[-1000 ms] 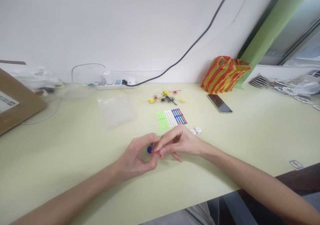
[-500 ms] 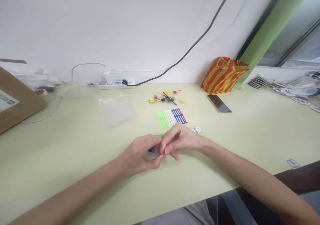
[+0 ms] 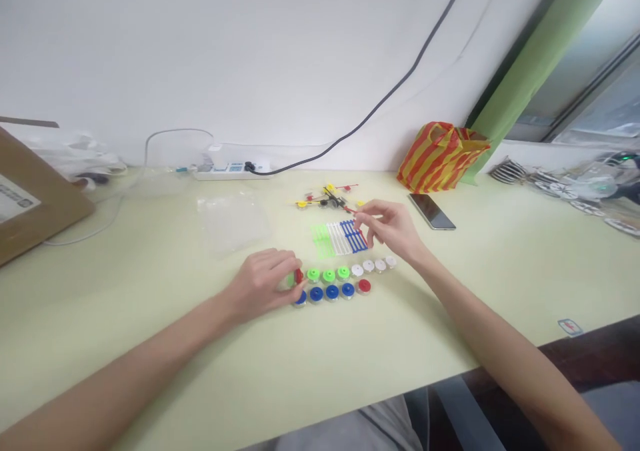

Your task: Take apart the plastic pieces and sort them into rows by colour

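Observation:
My right hand (image 3: 387, 227) is above the rows of plastic strips (image 3: 340, 239), pinching a thin red strip (image 3: 349, 209) between thumb and fingers. My left hand (image 3: 265, 284) rests at the left end of two rows of small round discs. Its fingertips are shut on a small red piece (image 3: 299, 276), next to a green disc (image 3: 313, 275) and a blue disc (image 3: 301, 297). The back row (image 3: 343, 273) runs green to white, and the front row (image 3: 332, 292) runs blue to one red. A small assembled model (image 3: 327, 199) with yellow and red hubs lies beyond.
A phone (image 3: 431, 211) and a red-and-yellow striped bag (image 3: 440, 159) stand at the back right. A transparent plastic sleeve (image 3: 231, 223) lies to the left of the strips. A power strip (image 3: 231, 171) sits against the wall, and a cardboard box (image 3: 35, 197) stands at the left.
My hands have come apart, the right moving up and away to the strips. Two rows of discs now show on the table, where only white discs showed before. The head view has shifted slightly.

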`<state>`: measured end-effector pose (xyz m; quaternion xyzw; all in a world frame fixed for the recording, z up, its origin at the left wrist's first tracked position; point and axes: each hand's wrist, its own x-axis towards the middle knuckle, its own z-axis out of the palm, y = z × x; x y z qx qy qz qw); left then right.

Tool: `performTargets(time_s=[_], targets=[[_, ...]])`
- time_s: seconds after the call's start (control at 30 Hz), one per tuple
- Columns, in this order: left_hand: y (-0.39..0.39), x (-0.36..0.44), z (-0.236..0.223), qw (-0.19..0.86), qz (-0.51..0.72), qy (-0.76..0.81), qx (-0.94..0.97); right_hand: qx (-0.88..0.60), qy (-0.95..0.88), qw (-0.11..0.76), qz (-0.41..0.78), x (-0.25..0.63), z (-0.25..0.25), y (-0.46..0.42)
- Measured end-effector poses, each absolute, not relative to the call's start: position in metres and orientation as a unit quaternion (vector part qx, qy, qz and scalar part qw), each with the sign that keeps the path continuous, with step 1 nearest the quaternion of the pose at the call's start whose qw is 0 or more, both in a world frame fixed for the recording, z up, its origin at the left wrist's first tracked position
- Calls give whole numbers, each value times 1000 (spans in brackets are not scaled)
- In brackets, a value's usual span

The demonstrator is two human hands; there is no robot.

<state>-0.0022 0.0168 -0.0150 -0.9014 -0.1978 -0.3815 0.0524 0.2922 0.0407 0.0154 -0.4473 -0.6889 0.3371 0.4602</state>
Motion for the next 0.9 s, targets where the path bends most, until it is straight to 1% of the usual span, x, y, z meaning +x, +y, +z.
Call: performTargets(time_s=[0.07, 0.13, 0.27, 0.43, 0.5, 0.63, 0.8, 0.9], targets=[[27, -9, -18, 50, -373, -245, -894, -528, -720, 412, 179, 309, 6, 57], [36, -16, -21, 33, -354, -302, -884, -576, -738, 340, 90, 328, -6, 73], [43, -21, -23, 1, -313, -378, -871, -651, -722, 233, 38, 354, -21, 93], [43, -17, -22, 18, -274, -375, -885, -734, -671, 106, -22, 358, -17, 95], [43, -17, -22, 14, -269, -381, -885, -743, -664, 72, -52, 355, -13, 93], [43, -17, -21, 5, -261, -384, -886, -746, -660, 57, -63, 355, -8, 91], [44, -18, -20, -4, -251, -388, -887, -737, -667, 106, -5, 365, -6, 96], [44, -18, -19, -10, -249, -391, -886, -738, -664, 118, 20, 368, -10, 100]])
